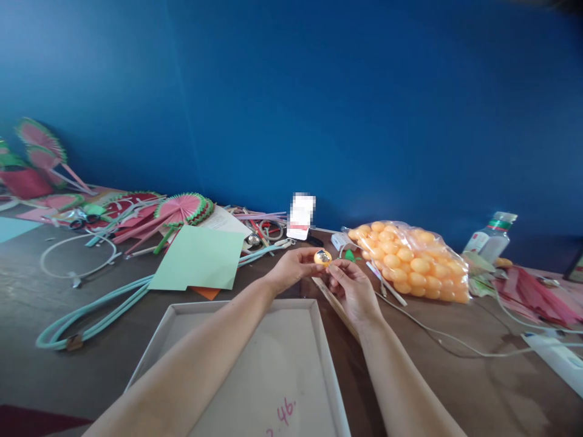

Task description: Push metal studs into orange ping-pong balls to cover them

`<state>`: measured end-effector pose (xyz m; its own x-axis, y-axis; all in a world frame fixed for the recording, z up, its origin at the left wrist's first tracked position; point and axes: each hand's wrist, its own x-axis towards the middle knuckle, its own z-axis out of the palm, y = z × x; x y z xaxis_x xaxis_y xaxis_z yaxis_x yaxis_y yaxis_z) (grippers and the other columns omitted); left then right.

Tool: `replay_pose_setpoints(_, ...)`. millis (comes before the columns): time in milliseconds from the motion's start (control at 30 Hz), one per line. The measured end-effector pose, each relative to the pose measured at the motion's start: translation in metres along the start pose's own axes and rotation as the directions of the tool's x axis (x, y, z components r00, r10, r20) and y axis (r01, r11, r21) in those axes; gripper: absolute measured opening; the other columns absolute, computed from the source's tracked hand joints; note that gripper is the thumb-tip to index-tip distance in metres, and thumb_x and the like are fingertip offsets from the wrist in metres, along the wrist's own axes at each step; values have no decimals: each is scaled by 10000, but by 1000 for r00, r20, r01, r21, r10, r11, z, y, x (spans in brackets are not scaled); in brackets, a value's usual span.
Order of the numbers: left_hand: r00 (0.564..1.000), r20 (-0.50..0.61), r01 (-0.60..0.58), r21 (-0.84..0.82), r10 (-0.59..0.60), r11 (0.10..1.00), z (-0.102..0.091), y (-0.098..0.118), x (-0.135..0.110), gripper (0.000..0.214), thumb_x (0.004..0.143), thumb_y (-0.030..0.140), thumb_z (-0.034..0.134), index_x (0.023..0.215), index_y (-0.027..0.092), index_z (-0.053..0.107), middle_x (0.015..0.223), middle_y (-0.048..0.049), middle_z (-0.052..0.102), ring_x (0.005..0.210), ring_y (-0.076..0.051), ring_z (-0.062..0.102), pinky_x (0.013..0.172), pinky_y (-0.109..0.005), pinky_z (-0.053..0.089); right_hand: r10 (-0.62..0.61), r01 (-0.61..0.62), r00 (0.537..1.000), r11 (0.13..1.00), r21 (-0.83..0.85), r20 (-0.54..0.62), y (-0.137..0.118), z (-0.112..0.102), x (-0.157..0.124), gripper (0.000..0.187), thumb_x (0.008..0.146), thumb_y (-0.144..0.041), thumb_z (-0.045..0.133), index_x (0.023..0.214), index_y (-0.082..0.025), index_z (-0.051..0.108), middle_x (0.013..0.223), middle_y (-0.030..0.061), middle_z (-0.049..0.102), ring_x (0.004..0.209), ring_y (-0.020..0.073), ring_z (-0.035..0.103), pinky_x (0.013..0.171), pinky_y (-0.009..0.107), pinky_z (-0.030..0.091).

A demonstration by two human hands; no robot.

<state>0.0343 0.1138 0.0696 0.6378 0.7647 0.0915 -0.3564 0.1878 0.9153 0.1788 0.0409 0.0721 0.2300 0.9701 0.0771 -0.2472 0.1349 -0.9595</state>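
A small orange ball [322,258] with a shiny silver patch on its front is held up between both hands, beyond the far edge of the open box. My left hand [291,267] pinches it from the left with thumb and fingers. My right hand [357,291] is closed at its lower right, the thumb and fingertips pressed together against its edge. Whether the fingers also hold something thin there is too small to tell. Below my forearms lies a shallow grey-white cardboard box [314,376] with pink handwriting inside.
To the right sits a clear bag of orange balls [410,261], with a bottle [492,240] behind it. A phone [300,217] stands against the blue wall. Green paper [200,258], paper fans [184,209] and coiled tubing [91,318] lie left. A cable [455,340] crosses the right side.
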Motion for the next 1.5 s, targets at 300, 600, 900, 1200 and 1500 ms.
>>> replay_pose_setpoints(300,1000,3,-16,79,16,997,1,1,-1,540,598,285,804,1093,140,647,1017,-96,686,861,-176,645,805,-308,503,13,-13,1000,1000,-14,4,1,-1,0,195,684,-337,765,795,-206,671,537,-51,529,481,68,424,478,187,357)
replay_pose_setpoints(600,999,33,-45,138,41,989,-1,-1,0,511,633,303,778,1102,149,646,1024,-91,681,880,-185,640,797,-299,504,27,-27,1000,999,-21,4,2,-2,0,228,672,-360,769,803,-201,670,517,-57,505,468,70,413,469,192,356)
replay_pose_setpoints(900,997,41,-64,153,58,986,-2,-2,1,499,640,304,773,1097,148,649,1011,-87,686,871,-183,647,806,-298,504,65,-65,998,998,25,2,1,-1,0,229,664,-346,780,783,-191,660,518,-60,485,471,59,391,458,173,349)
replay_pose_setpoints(1200,998,36,-47,120,43,992,-2,-3,1,489,641,299,775,1089,150,647,1018,-87,683,865,-178,647,820,-308,505,85,-85,996,995,59,9,1,-1,-1,210,663,-323,783,775,-189,666,506,-60,482,470,61,382,466,179,349)
replay_pose_setpoints(1500,998,26,-63,163,60,985,-3,-6,2,530,644,307,775,1118,123,625,1028,-107,677,889,-198,642,811,-322,506,61,-61,998,996,67,12,2,-1,0,200,664,-311,782,764,-188,660,554,-49,516,475,57,382,462,179,349)
